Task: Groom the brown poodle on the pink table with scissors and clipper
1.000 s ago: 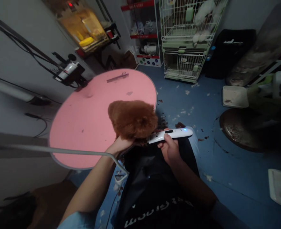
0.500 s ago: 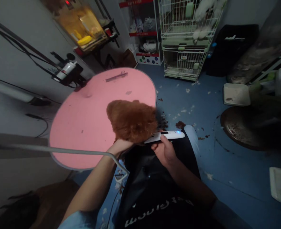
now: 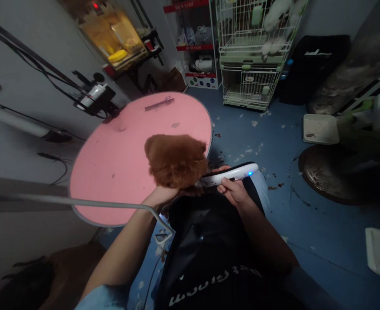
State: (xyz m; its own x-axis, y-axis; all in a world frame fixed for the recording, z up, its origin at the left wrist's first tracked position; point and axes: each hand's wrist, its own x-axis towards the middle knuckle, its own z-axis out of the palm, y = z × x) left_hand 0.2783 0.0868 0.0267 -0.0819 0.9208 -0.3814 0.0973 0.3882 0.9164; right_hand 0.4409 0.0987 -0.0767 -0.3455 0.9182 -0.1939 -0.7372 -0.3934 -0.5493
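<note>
At round pink table point(image 3: 112, 150), by near right edge, touched fluffy reddish-brown dog point(image 3: 177, 160) with left hand point(image 3: 164, 196), could not tell how far closed; gripped long white clipper point(image 3: 238, 173) in curled right hand point(image 3: 233, 190), beside dog.

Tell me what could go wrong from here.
The dog is at the edge of the table, so it might slip if it jerks. The clippers point at the dog, close to it, and the left hand is partly hidden by it; a sudden move could nick either.
</note>
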